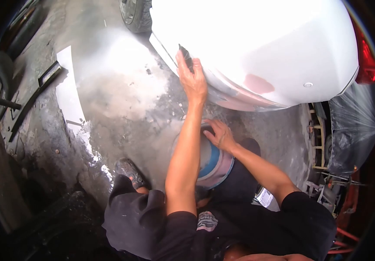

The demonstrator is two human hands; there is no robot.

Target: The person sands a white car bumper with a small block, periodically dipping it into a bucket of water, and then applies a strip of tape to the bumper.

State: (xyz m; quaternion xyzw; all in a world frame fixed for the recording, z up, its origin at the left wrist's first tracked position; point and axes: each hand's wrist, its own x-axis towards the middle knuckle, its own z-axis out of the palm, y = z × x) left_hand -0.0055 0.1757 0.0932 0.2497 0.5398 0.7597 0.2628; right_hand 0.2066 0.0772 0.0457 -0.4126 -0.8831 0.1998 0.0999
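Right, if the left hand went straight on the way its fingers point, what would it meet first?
The left hand would probably meet the white car panel first, though depth there is hard to judge.

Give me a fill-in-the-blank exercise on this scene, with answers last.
The left hand holds a small dark pad at the edge of the large, curved white car body.
That body's oval patch is ____.
The right hand touches a round bucket with a bright ____ band.
The glossy tail light is ____.

Missing words: pink; blue; red.
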